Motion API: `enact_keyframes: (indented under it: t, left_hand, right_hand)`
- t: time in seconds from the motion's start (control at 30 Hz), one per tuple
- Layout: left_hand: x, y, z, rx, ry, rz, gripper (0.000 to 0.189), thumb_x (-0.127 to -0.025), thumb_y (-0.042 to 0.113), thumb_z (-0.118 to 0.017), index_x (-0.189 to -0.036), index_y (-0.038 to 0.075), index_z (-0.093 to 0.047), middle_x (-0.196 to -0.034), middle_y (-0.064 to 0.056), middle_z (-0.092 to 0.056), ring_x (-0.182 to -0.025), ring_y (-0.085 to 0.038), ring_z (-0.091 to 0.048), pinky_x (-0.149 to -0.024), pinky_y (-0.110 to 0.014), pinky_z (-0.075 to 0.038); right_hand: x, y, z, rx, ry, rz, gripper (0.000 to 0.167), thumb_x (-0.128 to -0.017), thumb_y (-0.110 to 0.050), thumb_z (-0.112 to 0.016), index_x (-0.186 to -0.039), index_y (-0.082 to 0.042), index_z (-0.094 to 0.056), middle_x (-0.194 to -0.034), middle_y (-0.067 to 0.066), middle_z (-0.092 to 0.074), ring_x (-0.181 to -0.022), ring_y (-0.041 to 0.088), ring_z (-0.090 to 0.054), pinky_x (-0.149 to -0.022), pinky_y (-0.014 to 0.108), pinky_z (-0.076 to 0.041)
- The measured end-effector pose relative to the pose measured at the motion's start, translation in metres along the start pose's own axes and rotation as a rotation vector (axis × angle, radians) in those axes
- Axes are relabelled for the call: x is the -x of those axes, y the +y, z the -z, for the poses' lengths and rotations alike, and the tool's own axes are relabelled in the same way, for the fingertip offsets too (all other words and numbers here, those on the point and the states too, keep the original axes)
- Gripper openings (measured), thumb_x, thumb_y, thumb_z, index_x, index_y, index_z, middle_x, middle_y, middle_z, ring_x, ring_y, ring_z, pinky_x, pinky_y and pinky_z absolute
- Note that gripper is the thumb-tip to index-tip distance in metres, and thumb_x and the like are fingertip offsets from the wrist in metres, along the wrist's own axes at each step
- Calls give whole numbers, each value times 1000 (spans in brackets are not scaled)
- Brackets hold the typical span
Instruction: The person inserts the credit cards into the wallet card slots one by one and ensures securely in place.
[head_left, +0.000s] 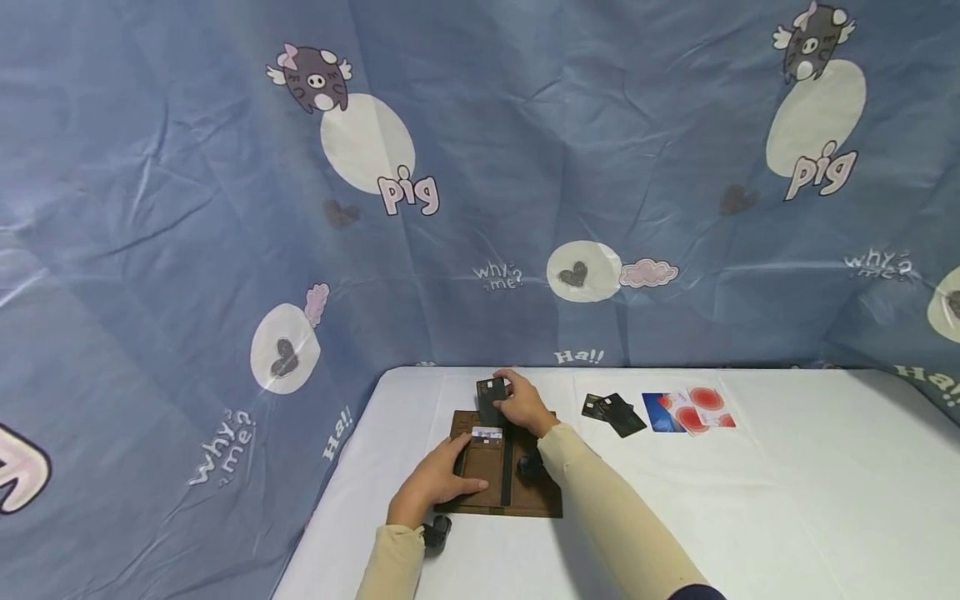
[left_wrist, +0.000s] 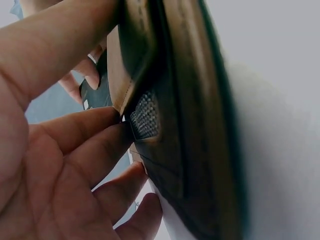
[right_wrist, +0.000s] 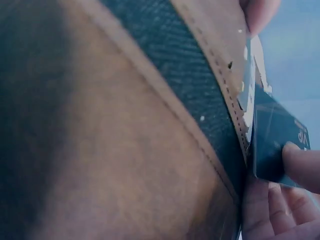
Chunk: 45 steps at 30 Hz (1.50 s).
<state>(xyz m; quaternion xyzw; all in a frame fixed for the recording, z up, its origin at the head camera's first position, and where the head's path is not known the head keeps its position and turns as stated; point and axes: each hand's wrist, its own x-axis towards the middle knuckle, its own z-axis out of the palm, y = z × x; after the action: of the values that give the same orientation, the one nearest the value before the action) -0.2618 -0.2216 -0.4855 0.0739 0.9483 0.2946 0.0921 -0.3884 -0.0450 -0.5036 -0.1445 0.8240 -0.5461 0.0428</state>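
A brown wallet (head_left: 532,496) with a dark strap down its middle lies spread on the white table. In the head view my right hand (head_left: 525,404) pinches a black card (head_left: 489,390) over the wallet's top edge. The right wrist view shows the thumb on this black card (right_wrist: 272,140), which bears "VIP" lettering. My left hand (head_left: 435,479) grips the wallet's left panel, thumb across it and fingertips at a pocket edge; mesh (left_wrist: 146,117) shows there in the left wrist view. A light-topped card (head_left: 487,434) sticks out of a pocket on that panel.
Right of the wallet, several black cards (head_left: 621,417) lie overlapped on the table (head_left: 795,500). Farther right are a blue card (head_left: 660,414) and white cards with red circles (head_left: 708,404). A blue patterned cloth (head_left: 480,208) hangs behind the table.
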Motion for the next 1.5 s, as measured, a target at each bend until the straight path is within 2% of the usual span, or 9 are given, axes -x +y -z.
enact_keyframes:
  t: [0.1,0.3,0.5,0.63,0.9,1.23,1.5]
  left_hand:
    - [-1,0,0,-4,0,3,88,-80,36,-83,-149,2,-41,-149,-32,-40,-135,-49,-43,-107,-62,-39]
    - [-1,1,1,-12,0,7,88,-80,36,-83,-149,2,-41,-148,-32,-40,-135,-49,-43,-107,-62,-39]
    - [2,-1,0,-8,-8,36,87,-79,37,-83,-149,4,-42,-149,-31,-40,-136,-49,-42,-107,-62,-39]
    - [2,-1,-2,-5,-9,29,87,-80,36,-83,-149,4,-42,-149,-32,-39,-136,-49,-42,-107,-63,-39]
    - [0,1,-2,0,-5,17,87,-79,36,-83,-149,3,-42,-150,-33,-38,-136,-50,-41,-107,-63,-38]
    - [-1,3,3,-2,-4,6,88,-80,36,-83,-149,2,-41,-149,-33,-39,-136,-50,-41,-107,-62,-38]
    - [-1,3,2,-11,1,5,87,-79,35,-83,-148,2,-42,-149,-32,-41,-136,-49,-43,-107,-62,-39]
  right_hand:
    - [-1,0,-1,100,-4,0,54,-86,0,-71,-136,-6,-53,-85,12,-69,-67,14,-57,-59,25,-46]
    - [2,0,-3,172,22,11,52,-84,-4,-75,-133,-7,-56,-83,11,-69,-67,15,-57,-60,27,-46]
    - [5,4,-8,158,26,-4,52,-86,-5,-74,-134,-8,-57,-78,7,-67,-63,11,-55,-58,24,-44]
    - [8,3,-7,159,29,8,51,-85,-4,-75,-133,-6,-58,-73,7,-64,-60,12,-51,-57,25,-43]
    - [6,6,-6,134,24,15,53,-85,-4,-75,-135,-6,-58,-83,10,-73,-65,11,-58,-60,24,-47]
    - [5,1,-7,144,53,-15,54,-84,-6,-77,-135,-7,-59,-80,9,-71,-63,11,-56,-59,25,-46]
    - [4,3,-6,109,32,-22,54,-84,-5,-76,-135,-6,-59,-80,9,-71,-62,11,-56,-59,24,-46]
